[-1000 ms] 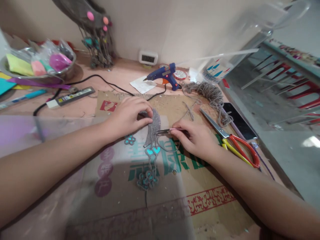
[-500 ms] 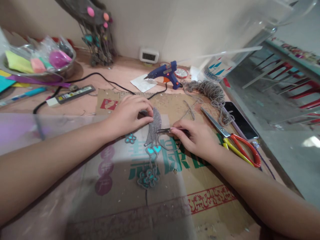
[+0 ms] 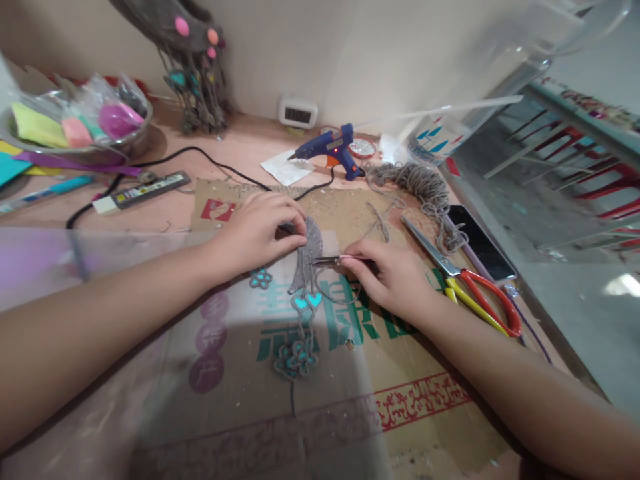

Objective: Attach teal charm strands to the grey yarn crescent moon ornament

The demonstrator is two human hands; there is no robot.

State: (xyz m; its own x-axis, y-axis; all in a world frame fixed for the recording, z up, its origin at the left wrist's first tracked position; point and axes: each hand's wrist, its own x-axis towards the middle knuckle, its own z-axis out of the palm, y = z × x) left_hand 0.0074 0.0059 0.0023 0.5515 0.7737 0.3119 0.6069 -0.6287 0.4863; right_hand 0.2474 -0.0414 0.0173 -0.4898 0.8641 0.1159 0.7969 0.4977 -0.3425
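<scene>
A grey cord ornament [image 3: 306, 263] with turquoise hearts and a flower cluster lies on a clear plastic sheet over flattened cardboard [image 3: 400, 393]. My left hand [image 3: 260, 230] has its fingers closed, pressing down the ornament's upper left edge. Just to the right, my right hand [image 3: 393, 277] pinches thin tweezers [image 3: 330, 261], whose tips touch the ornament's right side. A loose loop of grey cord lies under the tweezers.
Red and yellow scissors [image 3: 465, 280], a phone [image 3: 480, 243] and a pile of grey cord [image 3: 425, 190] lie to the right. A blue glue gun [image 3: 330, 150] sits behind, its black cable running left. A bowl of coloured scraps [image 3: 75, 127] stands far left.
</scene>
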